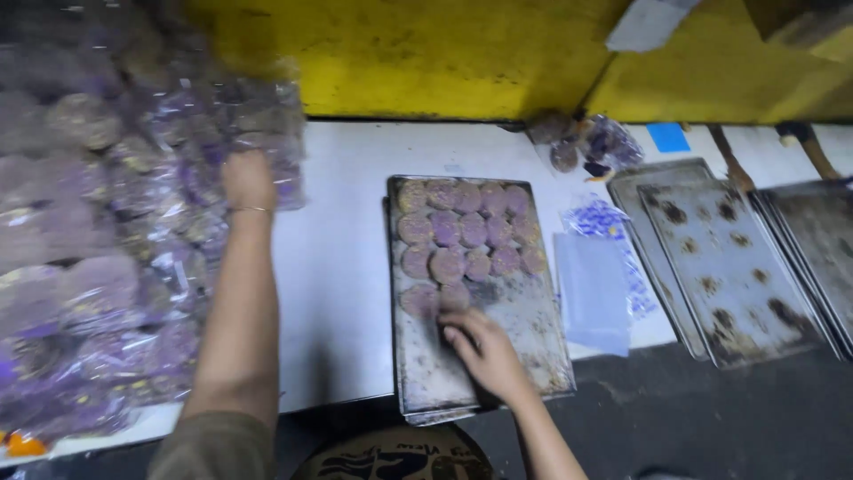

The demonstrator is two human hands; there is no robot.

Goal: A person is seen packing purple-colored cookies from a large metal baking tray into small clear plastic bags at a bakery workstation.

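Cookies (462, 240) on metal tray (524, 347): right hand (484, 351) fingers pressed flat beside nearest one, best lifted by its edge; left hand (247, 180) grips bagged stack (133, 222)

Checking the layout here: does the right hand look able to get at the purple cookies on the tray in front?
Probably yes. The right hand already rests on the tray, its fingertips beside the nearest purple cookies, with nothing lying between them.

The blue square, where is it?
In the head view the blue square sits at the far right of the white table, against the yellow wall, just behind the empty stained trays and right of some wrapped cookies.
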